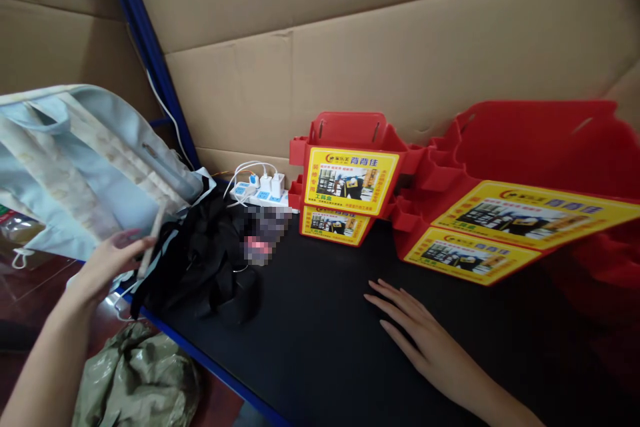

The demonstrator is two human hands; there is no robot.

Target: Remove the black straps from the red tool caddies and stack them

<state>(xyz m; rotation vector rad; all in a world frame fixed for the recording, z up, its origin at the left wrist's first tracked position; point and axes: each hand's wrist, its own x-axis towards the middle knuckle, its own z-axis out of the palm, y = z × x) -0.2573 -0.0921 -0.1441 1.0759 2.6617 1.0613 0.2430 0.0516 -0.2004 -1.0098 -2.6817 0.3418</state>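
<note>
The left hand [113, 265] is at the left, by a heap of black straps [203, 263]. Its fingers touch a thin, flat, pale strip [151, 243] at the left side of the heap. I cannot tell if that grip is pinching the strip or only touching it. The straps are soft, flat bands, all twisted and piled up on the left part of the smooth black table [320, 347].

The right hand [425, 337] is nearer, on the right. Its grip is spread, with the fingers long and loose and holding nothing. I cannot tell if it touches the table.

Farther back stand two stacks of red plastic boxes [435, 170], hard and shiny, with slanted sides. Flat yellow labels [355, 183] cover their fronts. A white power strip [260, 195] sits left of them, near the brown cardboard wall [350, 47].

At the far left is a pale blue cloth backpack [100, 167], rounded on top. A crinkly, shiny green-gray bag [140, 373] lies low at the near left.
</note>
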